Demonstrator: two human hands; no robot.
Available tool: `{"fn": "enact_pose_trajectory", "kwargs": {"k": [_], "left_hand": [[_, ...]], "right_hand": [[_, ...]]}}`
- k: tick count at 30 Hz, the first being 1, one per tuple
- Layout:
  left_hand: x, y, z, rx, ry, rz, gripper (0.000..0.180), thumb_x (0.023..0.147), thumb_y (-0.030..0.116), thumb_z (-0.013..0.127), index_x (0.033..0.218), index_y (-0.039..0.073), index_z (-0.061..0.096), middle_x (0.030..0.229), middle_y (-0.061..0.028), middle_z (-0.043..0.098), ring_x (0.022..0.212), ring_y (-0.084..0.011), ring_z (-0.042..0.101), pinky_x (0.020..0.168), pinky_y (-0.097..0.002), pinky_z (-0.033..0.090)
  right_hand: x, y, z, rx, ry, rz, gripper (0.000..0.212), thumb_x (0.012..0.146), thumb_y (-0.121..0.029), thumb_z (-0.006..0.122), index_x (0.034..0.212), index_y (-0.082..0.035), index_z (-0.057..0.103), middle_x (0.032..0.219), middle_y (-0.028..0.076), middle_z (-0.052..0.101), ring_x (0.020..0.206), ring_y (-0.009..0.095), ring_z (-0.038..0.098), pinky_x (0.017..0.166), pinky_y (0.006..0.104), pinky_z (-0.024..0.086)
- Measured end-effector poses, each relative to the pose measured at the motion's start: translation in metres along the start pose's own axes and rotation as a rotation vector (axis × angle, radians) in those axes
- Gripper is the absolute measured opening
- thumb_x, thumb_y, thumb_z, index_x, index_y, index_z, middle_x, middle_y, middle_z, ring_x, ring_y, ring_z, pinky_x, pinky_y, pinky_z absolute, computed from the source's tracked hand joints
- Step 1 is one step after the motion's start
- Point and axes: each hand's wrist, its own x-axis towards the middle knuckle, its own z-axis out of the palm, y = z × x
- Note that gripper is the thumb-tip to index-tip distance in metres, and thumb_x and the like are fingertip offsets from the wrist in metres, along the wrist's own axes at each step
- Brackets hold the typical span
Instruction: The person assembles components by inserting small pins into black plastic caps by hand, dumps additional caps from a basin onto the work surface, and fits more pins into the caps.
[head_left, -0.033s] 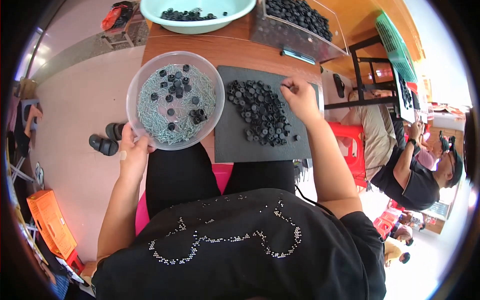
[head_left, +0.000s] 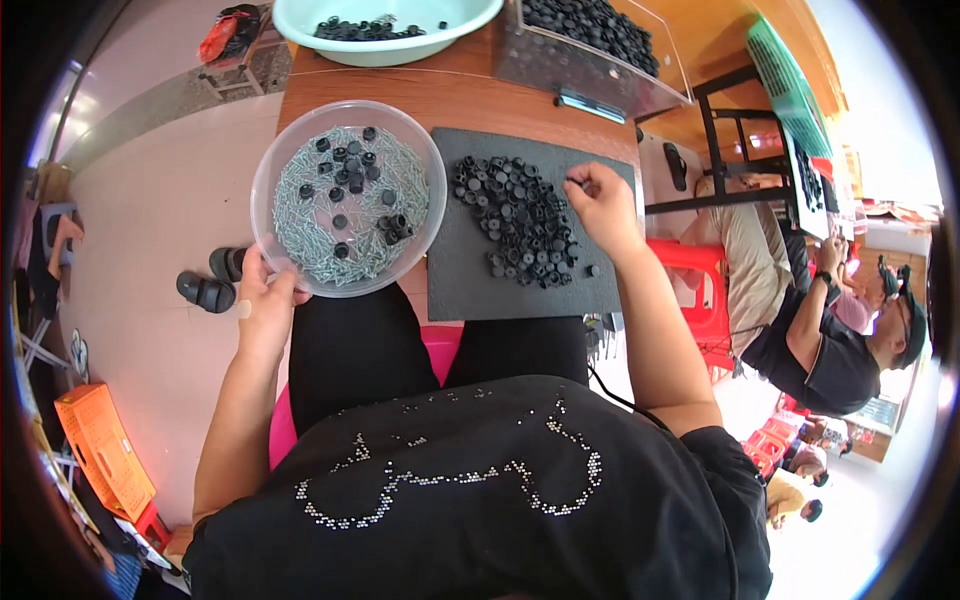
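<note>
My left hand point(head_left: 268, 300) grips the near left rim of a round clear plastic tub point(head_left: 262, 205), thumb over its edge. Silvery screws point(head_left: 375, 255) fill the tub, with several small black caps point(head_left: 356, 165) lying among them. My right hand point(head_left: 604, 205) hovers at the right side of a dark grey mat point(head_left: 460, 290), thumb and forefinger pinched on a small black piece, most likely a cap, partly hidden by the fingers. Just left of that hand, a heap of black round caps point(head_left: 515, 215) is spread over the mat. One loose cap point(head_left: 592, 271) lies apart from the heap.
Beyond the mat stand a pale green basin point(head_left: 390, 52) with black pieces and a clear box point(head_left: 590, 85) full of black caps. A blue-green tool point(head_left: 595, 107) lies before the box. To the right are a red stool point(head_left: 695, 290) and a seated person point(head_left: 815, 340).
The view has shifted slightly, moving the table things a little up and left. Both hands keep nearly the same pose, the right still pinching.
</note>
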Motion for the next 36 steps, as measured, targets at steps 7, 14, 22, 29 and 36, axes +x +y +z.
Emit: {"fn": "enact_pose_trajectory", "kwargs": {"k": [7,14,22,29,36], "left_hand": [[0.002,-0.006,0.002,0.04,-0.002,0.013,0.051,0.087,0.013,0.051,0.134,0.006,0.032,0.104,-0.0088,0.057,0.082,-0.0138,0.058,0.065,-0.025,0.049],[0.004,-0.012,-0.003,0.418,0.343,0.428,0.062,0.083,0.009,0.059,0.136,0.0,0.029,0.122,-0.0185,0.045,0.091,-0.0227,0.056,0.077,-0.0342,0.049],[-0.046,0.016,0.055,0.705,0.157,0.928,0.035,0.076,0.002,0.056,0.111,0.003,0.057,0.102,-0.0168,0.058,0.095,-0.0336,0.056,0.088,-0.0391,0.044],[-0.017,0.029,0.073,0.758,0.004,0.973,0.021,0.076,0.004,0.06,0.097,0.003,0.061,0.086,-0.0149,0.062,0.083,-0.0317,0.057,0.077,-0.0398,0.046],[0.032,0.043,0.071,0.965,-0.055,0.775,0.021,0.076,0.011,0.066,0.094,0.003,0.061,0.086,-0.0153,0.062,0.081,-0.0297,0.061,0.073,-0.0377,0.049]], "right_hand": [[-0.103,0.006,-0.002,0.108,0.137,0.19,0.014,0.074,-0.005,0.068,0.086,-0.001,0.063,0.077,0.011,0.057,0.054,0.014,0.052,0.053,0.028,0.044],[-0.1,0.007,0.013,0.11,0.276,-0.053,0.019,0.072,-0.003,0.07,0.09,-0.001,0.064,0.078,0.011,0.056,0.052,0.016,0.05,0.051,0.0287,0.042],[-0.098,0.006,0.01,0.282,0.26,-0.148,0.024,0.076,0.002,0.065,0.099,-0.003,0.063,0.101,0.011,0.06,0.078,0.017,0.06,0.063,0.025,0.052],[-0.101,0.015,0.004,0.167,0.336,-0.122,0.008,0.077,0.0,0.063,0.086,0.0,0.064,0.079,0.012,0.061,0.065,0.021,0.06,0.06,0.0286,0.049],[-0.1,0.002,0.007,0.219,0.298,-0.047,0.007,0.08,-0.002,0.062,0.086,-0.001,0.065,0.077,0.009,0.062,0.064,0.016,0.058,0.058,0.0262,0.046]]}}
